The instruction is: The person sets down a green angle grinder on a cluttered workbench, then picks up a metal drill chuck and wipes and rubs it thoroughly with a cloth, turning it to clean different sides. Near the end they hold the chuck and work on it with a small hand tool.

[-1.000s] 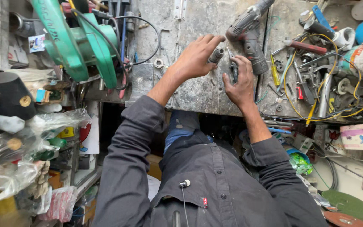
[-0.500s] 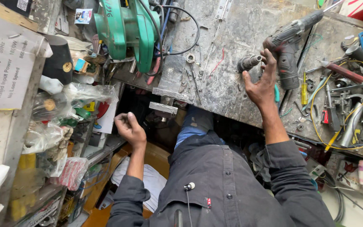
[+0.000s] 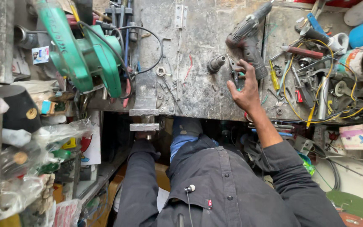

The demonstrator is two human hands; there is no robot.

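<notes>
My right hand (image 3: 245,88) lies flat on the scarred metal workbench (image 3: 198,38), fingers spread over a small plier-like tool with teal grips (image 3: 235,77). A dark cordless drill (image 3: 248,35) lies just beyond the fingertips. A small metal chuck-like part (image 3: 215,64) sits loose on the bench, left of the hand. My left sleeve (image 3: 141,168) reaches under the bench edge to a steel vise (image 3: 144,120). My left hand (image 3: 145,135) is mostly hidden below the vise jaws, and its grip cannot be made out.
A green electric blower (image 3: 85,54) with a black cord lies at the bench's left. Tangled yellow wires, screwdrivers and small parts (image 3: 316,84) crowd the right side. Shelves with plastic bags and bottles (image 3: 30,159) stand on the left.
Both hands held the metal part at first. My left hand then dropped below the bench to the vise. My right hand let the part go and moved onto the pliers.
</notes>
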